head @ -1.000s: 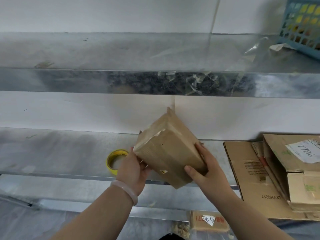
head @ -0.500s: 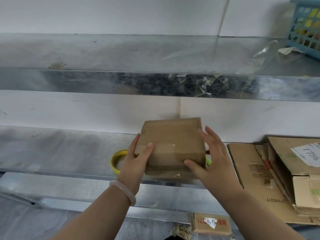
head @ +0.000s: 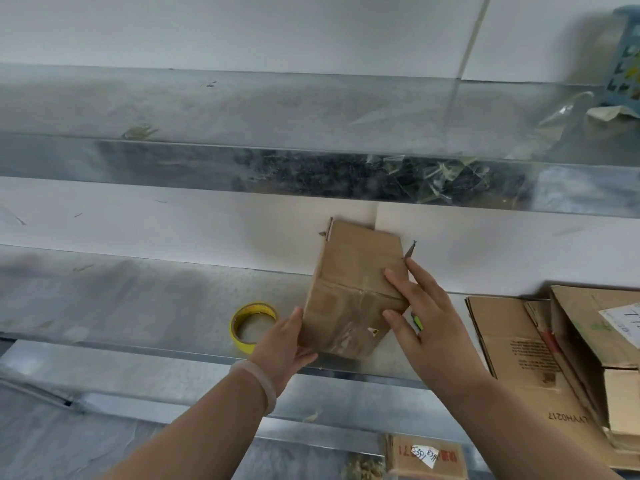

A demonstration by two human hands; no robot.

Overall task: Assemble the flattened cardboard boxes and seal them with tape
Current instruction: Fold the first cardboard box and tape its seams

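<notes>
Head cam: small cardboard box (head: 353, 299) is held up, tilted, over the front of the metal tabletop (head: 138, 306). Left hand (head: 284, 344) grips its lower left corner, fingers curled under it. Right hand (head: 426, 320) lies with straight fingers against the box's right side. Yellow tape roll (head: 254, 327) sits just left of the box, and flattened cartons (head: 519, 344) are stacked off to the right.

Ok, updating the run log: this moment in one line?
left hand: grips cardboard box edge | right hand: flat on box | tape roll: on shelf, untouched
</notes>
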